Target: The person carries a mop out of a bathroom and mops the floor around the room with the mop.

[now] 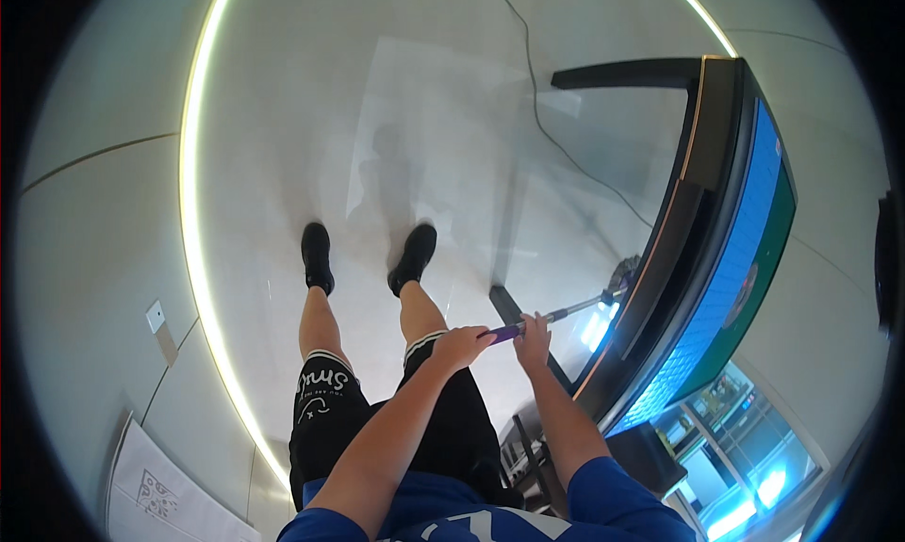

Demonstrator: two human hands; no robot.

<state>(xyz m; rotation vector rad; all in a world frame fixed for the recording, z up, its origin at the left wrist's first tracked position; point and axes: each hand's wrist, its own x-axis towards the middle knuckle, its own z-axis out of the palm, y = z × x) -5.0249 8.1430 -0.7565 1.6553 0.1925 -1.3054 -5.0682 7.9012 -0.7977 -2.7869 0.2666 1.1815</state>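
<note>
Both of my hands grip a mop [507, 334], which has a purple grip and a silver metal pole. My left hand [461, 348] is closed round the top end of the handle. Just below it on the purple part, my right hand [534, 341] wraps the pole, close to the dark foot of a screen stand. The pole slants away to the right. Its grey, stringy mop head [623, 275] rests on the floor under the edge of the stand, which partly hides it.
A large lit screen [731, 259] on a black stand fills the right side, its leg [622, 73] reaching over the pale glossy floor [424, 137]. A thin cable [566, 151] crosses the floor. On the left, a glowing light strip [191, 184] edges the wall.
</note>
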